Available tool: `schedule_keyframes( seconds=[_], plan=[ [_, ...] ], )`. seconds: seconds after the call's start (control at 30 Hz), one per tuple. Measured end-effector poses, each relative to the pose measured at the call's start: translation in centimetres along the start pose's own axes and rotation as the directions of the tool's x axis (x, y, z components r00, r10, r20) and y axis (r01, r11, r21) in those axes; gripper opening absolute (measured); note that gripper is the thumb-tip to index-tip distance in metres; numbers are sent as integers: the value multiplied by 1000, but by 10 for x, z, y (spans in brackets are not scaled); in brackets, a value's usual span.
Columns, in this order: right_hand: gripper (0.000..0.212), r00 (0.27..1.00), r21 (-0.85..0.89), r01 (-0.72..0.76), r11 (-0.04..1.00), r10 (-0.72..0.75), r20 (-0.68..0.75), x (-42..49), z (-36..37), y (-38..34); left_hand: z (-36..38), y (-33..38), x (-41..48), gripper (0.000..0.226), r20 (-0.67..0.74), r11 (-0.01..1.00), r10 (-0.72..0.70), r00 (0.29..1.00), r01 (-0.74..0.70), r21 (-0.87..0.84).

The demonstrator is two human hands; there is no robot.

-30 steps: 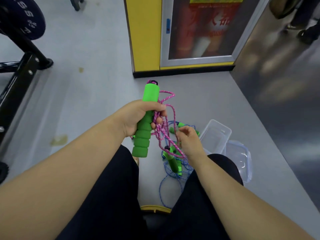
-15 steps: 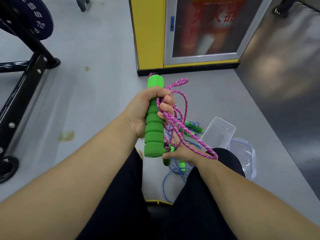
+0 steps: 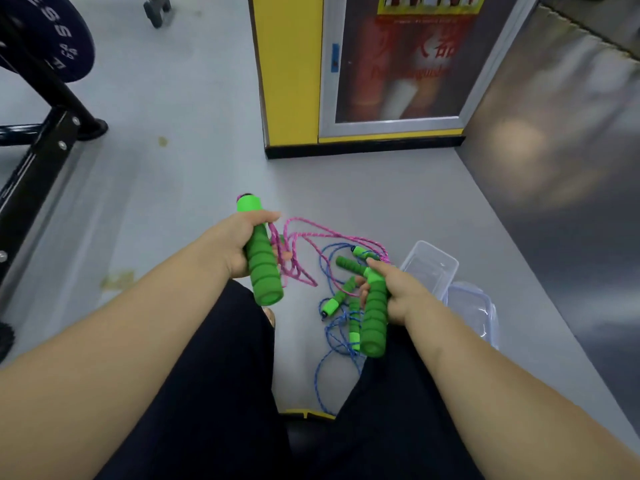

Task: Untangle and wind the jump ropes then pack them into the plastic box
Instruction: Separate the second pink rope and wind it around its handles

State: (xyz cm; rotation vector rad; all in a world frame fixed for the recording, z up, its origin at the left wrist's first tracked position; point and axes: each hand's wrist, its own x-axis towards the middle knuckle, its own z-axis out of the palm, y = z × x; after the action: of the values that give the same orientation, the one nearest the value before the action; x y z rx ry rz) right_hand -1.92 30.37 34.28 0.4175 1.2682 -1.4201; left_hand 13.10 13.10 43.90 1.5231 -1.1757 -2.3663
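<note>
**Both hands on the pink rope's green handles**

Nearest me I see two knees in dark trousers (image 3: 214, 393), parted over the grey floor (image 3: 173, 209). My right hand (image 3: 398, 292) is wrapped tight around one green foam handle (image 3: 374, 320), index finger stretched along its top. My left hand (image 3: 239, 240) is clenched on the other green foam handle (image 3: 261, 268), held tilted, its top end poking above the fist. The pink rope (image 3: 311, 233) droops in loops between the two handles. Below it on the floor lies the blue rope (image 3: 332, 344) in a loose tangle with its smaller green handles (image 3: 337, 299). Just right of my right hand sits the clear plastic box (image 3: 433, 268), open, its lid (image 3: 478, 313) lying beside it. Farther off stands a yellow cabinet (image 3: 287, 71), and at far left a black weight rack (image 3: 38, 147)
</note>
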Motion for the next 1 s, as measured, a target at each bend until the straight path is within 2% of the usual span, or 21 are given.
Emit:
schedule_keyframes(
  seconds=[0.13,0.23,0.3,0.33,0.4,0.47,0.53,0.63,0.7,0.77,0.87,1.0],
  plan=[
    [27,998,41,4,999,-6,62,-10,7,-10,4,-9,6,22,-56,999,-8,998,11,49],
    [26,994,78,24,997,-32,105,-19,20,-27,7,-10,8,21,-18,997,-15,1000,16,72],
    [29,994,123,-33,992,19,111,-26,28,-31,9,-9,9,19,21,999,-4,1000,3,38],
    [32,992,82,-79,993,70,109,-29,30,-27,10,-8,9,19,29,1000,1,1000,-1,4],
    [30,985,-121,-147,982,157,78,-32,31,-11,10,-6,9,24,21,998,-5,1000,6,-69],
    [27,979,-287,-164,944,192,74,-36,35,0,9,-5,7,27,12,996,-6,1000,7,-90],
    [27,986,-314,-39,949,88,144,-42,41,-10,7,-4,4,24,37,995,0,999,3,-96],
    [34,953,-228,272,935,-228,200,-56,52,-49,6,3,-3,14,103,987,56,993,-40,-156],
    [33,907,-115,402,908,-377,189,-66,56,-76,9,14,-8,15,124,982,145,982,-128,-138],
    [25,870,-25,466,884,-453,196,-72,59,-100,15,27,-15,15,149,966,249,957,-234,-112],
    [28,881,-76,432,899,-402,251,-79,70,-112,34,39,-22,21,220,950,311,925,-305,-60],
    [41,913,-304,385,871,-310,266,-70,87,-71,61,25,-28,17,315,935,259,913,-319,156]
  ],
)
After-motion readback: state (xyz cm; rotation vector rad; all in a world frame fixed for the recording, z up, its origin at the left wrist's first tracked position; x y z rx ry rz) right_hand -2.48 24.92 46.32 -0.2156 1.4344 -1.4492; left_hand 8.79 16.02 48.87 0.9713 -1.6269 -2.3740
